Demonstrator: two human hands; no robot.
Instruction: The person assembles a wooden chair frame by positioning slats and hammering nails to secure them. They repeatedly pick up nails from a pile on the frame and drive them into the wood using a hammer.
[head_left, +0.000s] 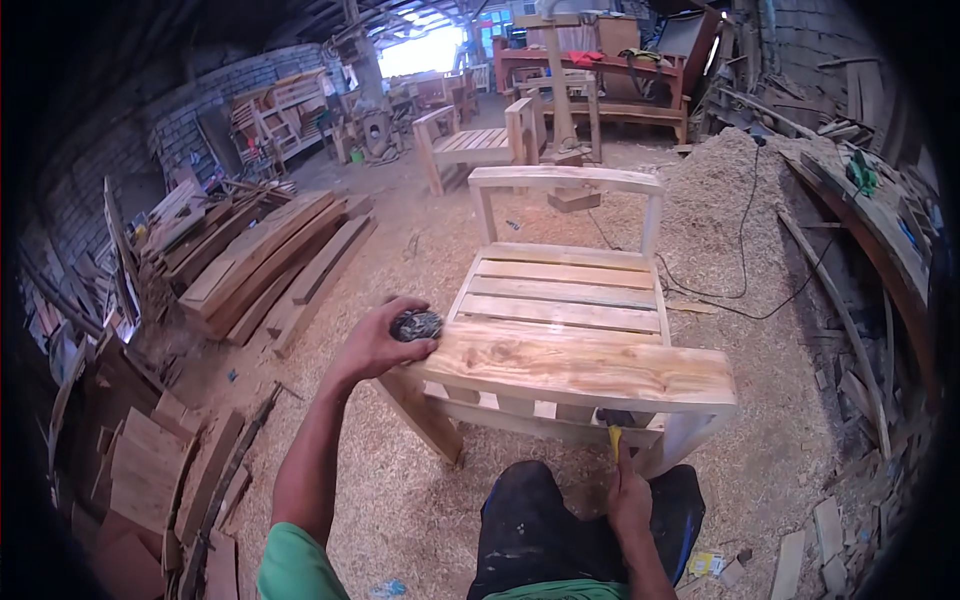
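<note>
In front of me stands a wooden bench-like chair frame [560, 362] with a slatted seat and a wide, pale board nearest me. My left hand [378, 345] is closed around a dark, mottled, rounded wad [416, 326], at the left end of that board. Its exact kind is not clear. Low by the near side of the frame, my right hand [628, 495] is wrapped round the yellow handle of a tool [615, 440]. The tool's dark head is partly hidden under the board, so its kind cannot be told.
Stacked timber [265, 255] lies at the left, and scrap boards [150, 465] are nearer me. A black cable [745, 250] runs over the shavings at right, beside a wooden workbench [880, 230]. Another wooden chair [475, 145] and a reddish bench [600, 95] stand behind.
</note>
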